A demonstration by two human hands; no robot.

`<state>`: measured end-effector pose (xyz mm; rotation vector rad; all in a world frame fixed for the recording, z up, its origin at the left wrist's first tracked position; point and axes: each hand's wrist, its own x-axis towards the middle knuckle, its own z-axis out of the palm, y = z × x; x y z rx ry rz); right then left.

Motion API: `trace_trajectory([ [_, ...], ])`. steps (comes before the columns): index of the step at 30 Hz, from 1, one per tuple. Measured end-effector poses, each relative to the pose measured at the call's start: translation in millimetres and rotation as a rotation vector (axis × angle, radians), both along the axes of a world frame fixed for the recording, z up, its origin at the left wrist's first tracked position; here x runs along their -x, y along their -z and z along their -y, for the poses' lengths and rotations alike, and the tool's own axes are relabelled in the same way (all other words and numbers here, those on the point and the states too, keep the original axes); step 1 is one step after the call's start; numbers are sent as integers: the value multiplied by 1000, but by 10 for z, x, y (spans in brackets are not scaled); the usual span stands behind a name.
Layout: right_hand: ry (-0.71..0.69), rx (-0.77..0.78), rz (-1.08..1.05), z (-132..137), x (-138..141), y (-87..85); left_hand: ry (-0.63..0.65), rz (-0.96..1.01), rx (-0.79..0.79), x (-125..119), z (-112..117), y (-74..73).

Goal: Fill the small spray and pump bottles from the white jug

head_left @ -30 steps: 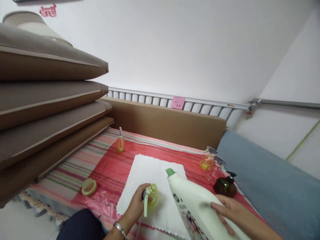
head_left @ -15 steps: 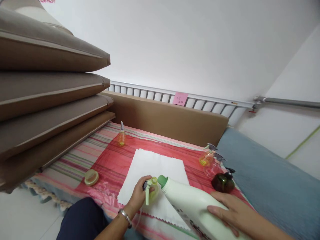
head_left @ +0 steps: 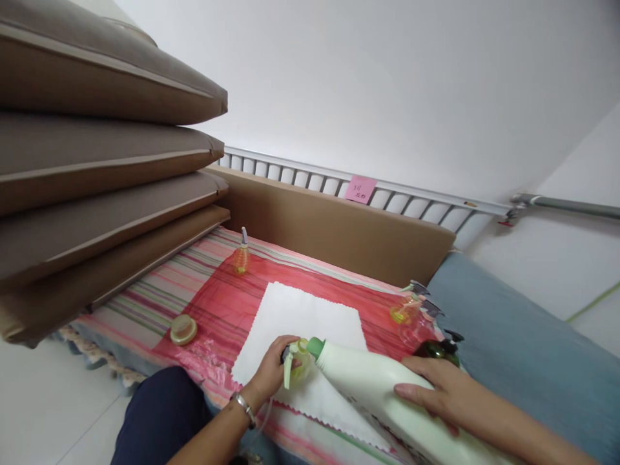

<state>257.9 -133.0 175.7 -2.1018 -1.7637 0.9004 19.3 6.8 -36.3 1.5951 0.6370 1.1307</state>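
Observation:
My left hand (head_left: 271, 369) is closed round a small clear yellow spray bottle (head_left: 306, 367). Its pale trigger spray head (head_left: 287, 371) is off the bottle's mouth and pinched in the same hand, the thin tube hanging below. My right hand (head_left: 438, 391) grips a large pale green bottle (head_left: 363, 378), tilted down to the left. The green spout (head_left: 316, 347) of this bottle is right at the mouth of the small one; whether liquid flows cannot be made out. Beneath both lies a white scallop-edged sheet (head_left: 310, 307).
A yellow spray bottle (head_left: 242, 260) stands at the back left and a round lidded tub (head_left: 183, 329) at the front left. Yellow (head_left: 402, 311), pink (head_left: 416, 332) and dark (head_left: 438, 351) bottles cluster at right. Stacked brown cushions (head_left: 111, 145) rise at left.
The view has shifted, so the scene sits slightly further right. Both hands keep their hold, the spout staying at the small bottle's mouth. My right hand now covers more of the dark bottle.

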Motion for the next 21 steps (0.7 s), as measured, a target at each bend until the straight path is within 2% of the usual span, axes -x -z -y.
trace_trajectory([
  [4, -2, 73, 28, -48, 64, -93, 6, -21, -40, -5, -10, 17],
  [9, -82, 120, 94, -119, 131, -210, 10, -28, -54, -17, -27, 37],
  [21, -129, 178, 134, -219, 169, -358, 6, -48, -75, -30, -21, 39],
])
